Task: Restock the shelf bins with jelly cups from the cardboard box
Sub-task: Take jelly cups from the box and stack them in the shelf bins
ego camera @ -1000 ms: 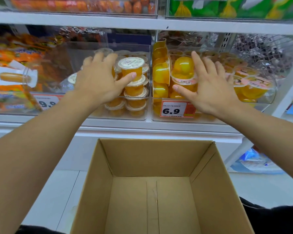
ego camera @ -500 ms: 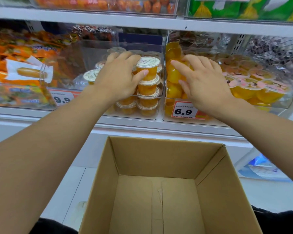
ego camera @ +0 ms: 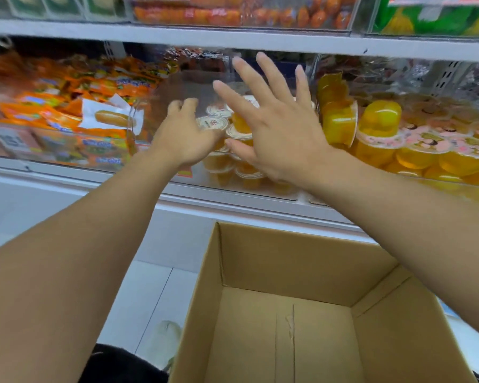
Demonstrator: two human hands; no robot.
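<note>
The right hand (ego camera: 282,134) is held up with fingers straight and spread wide, nothing gripped, in front of the clear plastic shelf bin (ego camera: 177,89), while the left hand (ego camera: 184,136) is reached in beside it with fingers curled; whether anything is held cannot be told through the blur. Small orange jelly cups with white foil lids (ego camera: 213,123) are seen stacked in that bin, partly blocked by both hands, with larger yellow jelly cups (ego camera: 380,117) piled in the next bin to the right and orange snack packets (ego camera: 100,78) to the left. The open brown cardboard box (ego camera: 288,255) is seen below the shelf, its bare floor showing.
</note>
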